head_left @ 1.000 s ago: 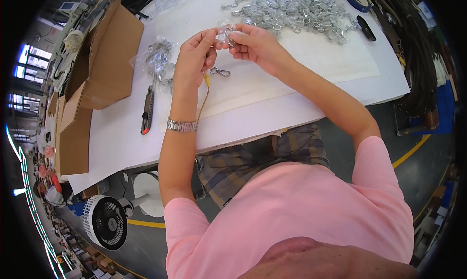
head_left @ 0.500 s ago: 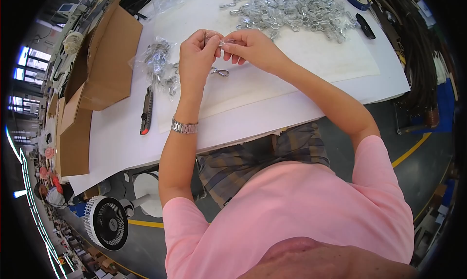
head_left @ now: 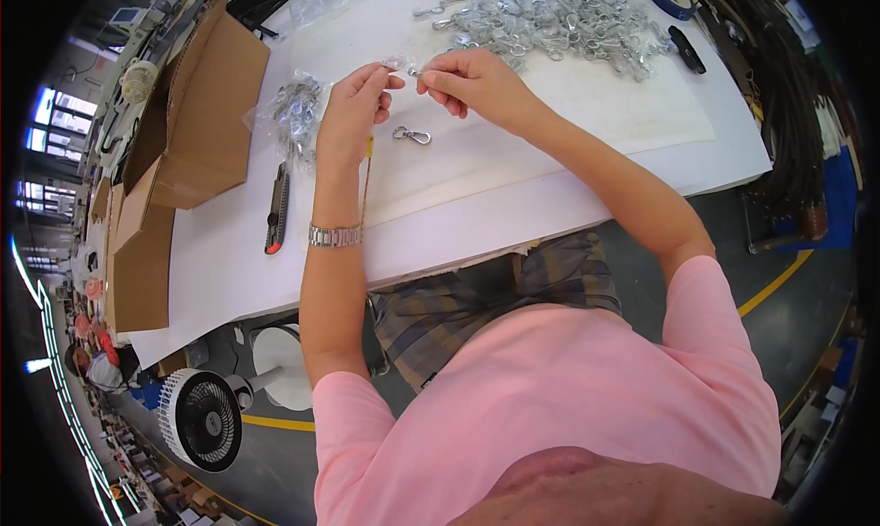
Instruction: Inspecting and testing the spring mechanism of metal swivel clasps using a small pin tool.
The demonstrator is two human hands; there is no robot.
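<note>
My left hand (head_left: 356,109) and my right hand (head_left: 478,88) are raised over the far half of the white table, a short gap apart. A small clear plastic bag (head_left: 398,61) spans the gap, its edge pinched by my left thumb and fingers. My right fingertips are closed on a small shiny metal piece (head_left: 414,71) at the bag; most of it is hidden. Below the hands a silver snap hook (head_left: 412,136) lies loose on the table. Beside my left forearm shows a thin yellow-tipped strip (head_left: 368,164).
A heap of bagged metal hooks (head_left: 559,22) covers the far side. A smaller bagged pile (head_left: 298,113) lies at left, near a utility knife (head_left: 277,210) and an open cardboard box (head_left: 215,104). Far right are a blue tape roll (head_left: 674,0) and a black tool (head_left: 687,51).
My hands have drawn apart, the left moving left and nearer me. The plastic between them now shows, and the snap hook and yellow-tipped strip are uncovered.
</note>
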